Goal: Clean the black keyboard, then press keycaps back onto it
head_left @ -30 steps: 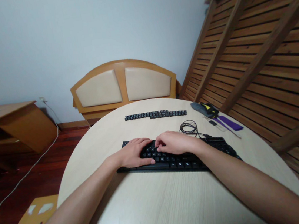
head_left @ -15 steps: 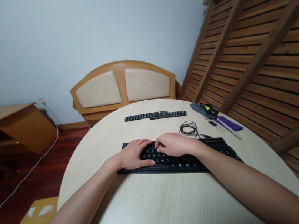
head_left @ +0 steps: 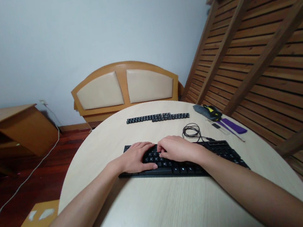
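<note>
A black keyboard (head_left: pixel 161 170) lies on the round pale wooden table (head_left: pixel 143 213). Spread over its left part is my left hand (head_left: pixel 134 157), open, thumb stretched along the lower keys and fingers resting toward the back edge. My right hand (head_left: pixel 175 148) bends over the middle keys, thumb and index finger drawn together in a pinch at the keys; what sits between the fingertips is too small to make out. Part of the key area is hidden beneath both hands. Beyond the keyboard, loose black keycaps (head_left: pixel 143 119) stand in staggered rows.
A coiled black cable (head_left: pixel 191 130) lies behind the keyboard. At the table's right side are a grey, black and yellow item (head_left: pixel 211 112), a purple strip (head_left: pixel 234 125) and a thin metal rod (head_left: pixel 234 132). A slatted wooden panel (head_left: pixel 267 47) leans beyond the right edge.
My right hand has shifted very slightly, its fingertips staying at the middle keys. The left hand keeps its place on the keyboard.
</note>
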The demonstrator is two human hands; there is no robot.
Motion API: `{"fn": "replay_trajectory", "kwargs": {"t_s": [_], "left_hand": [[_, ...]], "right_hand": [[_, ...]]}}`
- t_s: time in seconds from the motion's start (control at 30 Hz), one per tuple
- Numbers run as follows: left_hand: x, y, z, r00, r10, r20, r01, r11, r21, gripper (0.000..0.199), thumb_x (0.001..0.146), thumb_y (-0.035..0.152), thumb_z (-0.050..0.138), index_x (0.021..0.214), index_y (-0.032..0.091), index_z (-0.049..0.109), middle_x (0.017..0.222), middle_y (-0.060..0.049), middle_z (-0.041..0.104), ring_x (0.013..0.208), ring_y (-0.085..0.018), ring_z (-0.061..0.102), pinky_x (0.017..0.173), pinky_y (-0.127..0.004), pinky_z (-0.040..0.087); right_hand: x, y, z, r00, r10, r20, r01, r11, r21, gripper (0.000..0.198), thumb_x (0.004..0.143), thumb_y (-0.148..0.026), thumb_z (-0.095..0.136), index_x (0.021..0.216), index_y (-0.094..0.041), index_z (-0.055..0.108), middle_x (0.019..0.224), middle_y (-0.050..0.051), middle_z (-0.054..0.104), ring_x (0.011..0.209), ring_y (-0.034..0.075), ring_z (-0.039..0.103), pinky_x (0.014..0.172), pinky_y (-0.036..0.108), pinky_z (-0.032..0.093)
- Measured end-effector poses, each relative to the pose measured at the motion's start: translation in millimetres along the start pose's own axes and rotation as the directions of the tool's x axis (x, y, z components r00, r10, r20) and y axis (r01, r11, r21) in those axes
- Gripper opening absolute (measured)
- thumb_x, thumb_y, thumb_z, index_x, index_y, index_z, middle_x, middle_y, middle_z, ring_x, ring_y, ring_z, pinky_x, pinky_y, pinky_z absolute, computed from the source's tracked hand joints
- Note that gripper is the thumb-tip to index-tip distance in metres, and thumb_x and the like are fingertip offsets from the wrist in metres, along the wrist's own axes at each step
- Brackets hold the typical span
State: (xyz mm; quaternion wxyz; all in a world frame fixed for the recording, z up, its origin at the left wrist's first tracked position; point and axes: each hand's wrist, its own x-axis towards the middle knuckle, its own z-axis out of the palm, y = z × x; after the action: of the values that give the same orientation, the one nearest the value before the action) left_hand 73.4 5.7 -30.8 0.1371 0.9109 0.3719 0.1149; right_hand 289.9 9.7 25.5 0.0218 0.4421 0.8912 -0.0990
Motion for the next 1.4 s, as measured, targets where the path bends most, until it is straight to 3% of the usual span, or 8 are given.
{"fn": "replay_trajectory", "kwargs": {"t_s": [0.13, 0.7, 1.4], "left_hand": [[-1, 1, 0, 1.0, 0.008, -0.009, -0.008, 1.0, 0.0, 0.077, 0.084, 0.063, 0.066, 0.142, 0.018, 0.045, 0.142, -0.015, 0.054, 0.132, -0.034, 0.049, 0.112, -0.05, 0.036], [-3, 10, -2, 1.0, -0.024, -0.006, 0.025, 0.997, 0.078, 0.078, 0.088, 0.064, 0.059, 0.148, 0.018, 0.039, 0.147, -0.015, 0.048, 0.134, -0.034, 0.046, 0.113, -0.051, 0.035], [-4, 12, -2, 0.999, -0.04, -0.002, 0.04, 0.997, 0.062, 0.079, 0.087, 0.064, 0.059, 0.149, 0.018, 0.038, 0.147, -0.015, 0.048, 0.133, -0.034, 0.046, 0.112, -0.052, 0.035]], "right_hand": [[-4, -6, -1, 1.0, -0.004, -0.029, 0.001, 0.997, -0.08, 0.019, 0.089, -0.028, 0.06, 0.098, -0.025, 0.077, 0.099, 0.008, 0.077, 0.095, 0.025, 0.071, 0.08, 0.031, 0.049], [-3, -17, -4, 0.997, 0.076, -0.006, -0.076, 0.992, -0.1, 0.023, 0.093, -0.024, 0.055, 0.1, -0.019, 0.077, 0.103, 0.012, 0.077, 0.098, 0.026, 0.072, 0.082, 0.032, 0.052], [4, -2, -5, 0.999, -0.002, 0.041, 0.004, 0.999, -0.045, 0.021, 0.09, -0.026, 0.059, 0.097, -0.025, 0.079, 0.098, 0.008, 0.078, 0.095, 0.025, 0.072, 0.081, 0.03, 0.051]]}}
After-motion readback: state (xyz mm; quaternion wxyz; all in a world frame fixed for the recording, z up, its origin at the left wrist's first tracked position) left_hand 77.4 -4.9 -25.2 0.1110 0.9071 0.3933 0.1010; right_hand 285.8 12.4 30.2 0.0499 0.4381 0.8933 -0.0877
